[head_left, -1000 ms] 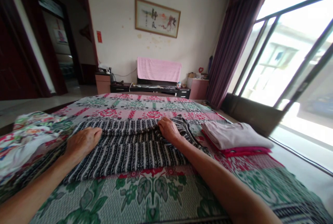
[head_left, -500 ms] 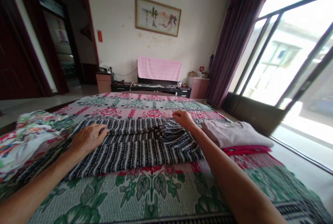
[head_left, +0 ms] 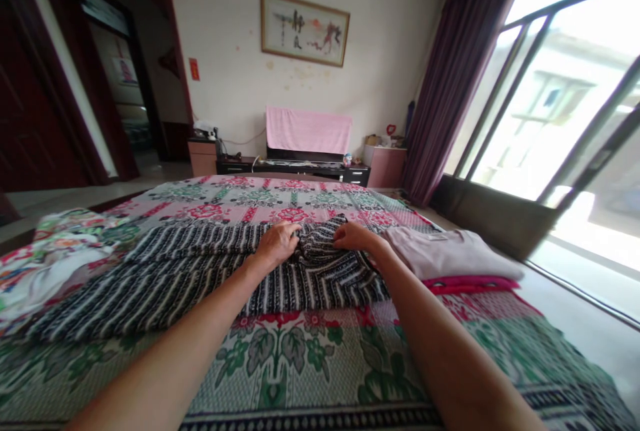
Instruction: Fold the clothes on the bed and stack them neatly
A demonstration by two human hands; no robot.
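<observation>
A black-and-white striped knit sweater lies spread across the bed, folded along its length, with a bunched part at its right end. My left hand is on its far half near the middle, fingers curled and pinching the knit beside the bunched part. At that right end, my right hand has its fingertips closed on a raised fold of the same sweater. Just right of my right wrist is a folded light grey top, stacked on a folded bright pink garment.
A patterned green, pink and red bedspread lies underneath. Crumpled floral cloth sits at the left. Beyond the bed stand a low TV cabinet and a pink cloth over the screen. A purple curtain and window are on the right.
My left hand has moved right along the sweater from its left part to its middle. The right hand has come slightly lower, and a fold now stands up beside it.
</observation>
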